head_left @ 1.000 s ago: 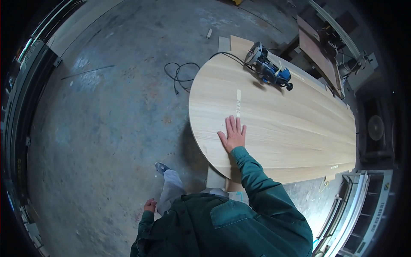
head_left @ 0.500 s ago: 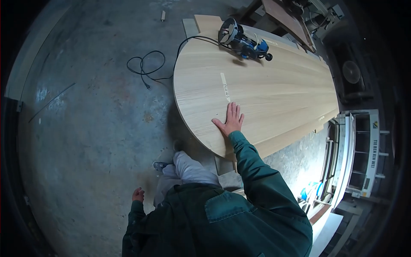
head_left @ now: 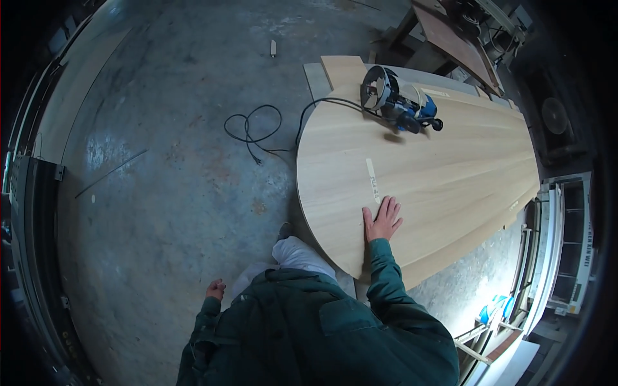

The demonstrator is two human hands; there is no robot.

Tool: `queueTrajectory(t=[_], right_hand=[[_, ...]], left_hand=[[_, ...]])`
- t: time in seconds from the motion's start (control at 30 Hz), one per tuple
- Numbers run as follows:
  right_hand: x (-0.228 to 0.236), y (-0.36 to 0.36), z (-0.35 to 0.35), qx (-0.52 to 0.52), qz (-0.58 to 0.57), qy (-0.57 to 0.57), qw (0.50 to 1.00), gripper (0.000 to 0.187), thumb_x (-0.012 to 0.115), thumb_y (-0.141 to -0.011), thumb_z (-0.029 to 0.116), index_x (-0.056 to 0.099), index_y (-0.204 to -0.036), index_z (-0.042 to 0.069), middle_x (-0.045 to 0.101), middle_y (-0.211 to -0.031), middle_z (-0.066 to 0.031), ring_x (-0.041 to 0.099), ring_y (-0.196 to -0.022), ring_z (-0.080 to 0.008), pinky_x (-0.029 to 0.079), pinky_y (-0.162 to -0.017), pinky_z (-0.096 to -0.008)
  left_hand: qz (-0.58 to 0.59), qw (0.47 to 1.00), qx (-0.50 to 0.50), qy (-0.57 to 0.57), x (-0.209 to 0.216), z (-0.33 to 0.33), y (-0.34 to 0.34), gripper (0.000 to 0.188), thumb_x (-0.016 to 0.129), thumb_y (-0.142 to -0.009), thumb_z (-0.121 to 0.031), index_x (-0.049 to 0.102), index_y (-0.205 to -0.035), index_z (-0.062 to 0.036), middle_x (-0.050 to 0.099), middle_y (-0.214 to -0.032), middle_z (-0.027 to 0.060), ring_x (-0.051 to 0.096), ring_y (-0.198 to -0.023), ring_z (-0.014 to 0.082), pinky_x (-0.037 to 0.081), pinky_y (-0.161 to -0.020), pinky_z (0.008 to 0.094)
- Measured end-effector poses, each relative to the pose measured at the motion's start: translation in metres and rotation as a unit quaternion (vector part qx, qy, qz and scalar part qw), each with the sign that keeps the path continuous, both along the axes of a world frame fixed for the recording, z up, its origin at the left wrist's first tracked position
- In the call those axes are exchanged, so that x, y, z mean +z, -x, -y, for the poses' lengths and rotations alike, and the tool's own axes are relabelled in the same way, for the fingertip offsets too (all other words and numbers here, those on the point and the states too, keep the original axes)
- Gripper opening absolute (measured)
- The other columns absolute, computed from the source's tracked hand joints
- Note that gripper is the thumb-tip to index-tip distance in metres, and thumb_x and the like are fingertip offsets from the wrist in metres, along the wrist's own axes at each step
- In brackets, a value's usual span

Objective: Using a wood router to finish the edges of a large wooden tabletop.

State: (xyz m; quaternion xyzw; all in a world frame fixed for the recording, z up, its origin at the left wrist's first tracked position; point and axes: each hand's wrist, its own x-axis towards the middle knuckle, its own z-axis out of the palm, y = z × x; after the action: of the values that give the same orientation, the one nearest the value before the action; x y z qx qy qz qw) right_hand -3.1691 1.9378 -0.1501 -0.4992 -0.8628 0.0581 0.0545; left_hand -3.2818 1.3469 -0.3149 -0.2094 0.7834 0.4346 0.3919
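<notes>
My right hand (head_left: 383,220) lies flat on a large pale wood-grain board (head_left: 335,212) with a rounded near-left end, its fingers spread. Just beyond the fingertips, a strip of light tape (head_left: 372,177) with handwriting is stuck to the board. A blue and black power tool (head_left: 407,106), which looks like a router with a round base, rests on its side toward the board's far edge. My left hand (head_left: 216,289) hangs low beside my body over the floor, fingers curled in, with nothing seen in them.
The tool's black cord (head_left: 257,138) loops off the board onto the concrete floor (head_left: 161,219). A thin rod (head_left: 111,172) and a small block (head_left: 273,48) lie there. A brown-topped table (head_left: 450,38) stands beyond the board. Metal frames (head_left: 570,238) are at the right.
My view has shifted, so the board and tool sit lower and farther right in it. My right hand stays flat on the board near the tape; my left still hangs with curled fingers.
</notes>
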Motion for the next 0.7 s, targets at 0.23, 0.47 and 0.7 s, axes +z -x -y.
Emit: queueTrajectory(t=[0.23, 0.47, 0.7], right_hand=[[0.001, 0.095, 0.005, 0.177, -0.039, -0.033, 0.983, 0.074, 0.054, -0.085, 0.054, 0.033, -0.145, 0.015, 0.023, -0.154, -0.0103, 0.013, -0.143, -0.0342, 0.006, -0.11, -0.0617], [0.003, 0.203, -0.025, 0.116, -0.033, -0.018, 0.993, 0.069, 0.052, -0.087, 0.05, 0.034, -0.144, 0.016, 0.026, -0.153, -0.0083, 0.016, -0.143, -0.0314, 0.006, -0.111, -0.0592], [0.015, 0.233, -0.035, 0.082, -0.006, -0.003, 0.997, 0.068, 0.054, -0.087, 0.046, 0.035, -0.144, 0.015, 0.027, -0.152, -0.008, 0.017, -0.143, -0.0317, 0.007, -0.111, -0.0581]], left_hand=[[-0.081, 0.981, -0.174, 0.014, -0.027, -0.048, 0.124, 0.033, 0.062, -0.084, -0.021, 0.062, -0.114, -0.0059, 0.066, -0.093, 0.0099, 0.061, -0.088, 0.0187, 0.049, -0.082, 0.0318], [-0.163, 0.887, -0.401, -0.159, 0.017, -0.243, 0.267, 0.038, 0.059, -0.092, -0.023, 0.054, -0.126, -0.007, 0.061, -0.114, 0.0097, 0.057, -0.104, 0.0178, 0.044, -0.093, 0.0314], [-0.248, 0.822, -0.424, -0.289, 0.079, -0.495, 0.34, 0.07, 0.064, -0.085, -0.016, 0.028, -0.146, -0.0122, 0.039, -0.141, 0.0183, 0.04, -0.129, 0.0342, 0.034, -0.106, 0.0377]])
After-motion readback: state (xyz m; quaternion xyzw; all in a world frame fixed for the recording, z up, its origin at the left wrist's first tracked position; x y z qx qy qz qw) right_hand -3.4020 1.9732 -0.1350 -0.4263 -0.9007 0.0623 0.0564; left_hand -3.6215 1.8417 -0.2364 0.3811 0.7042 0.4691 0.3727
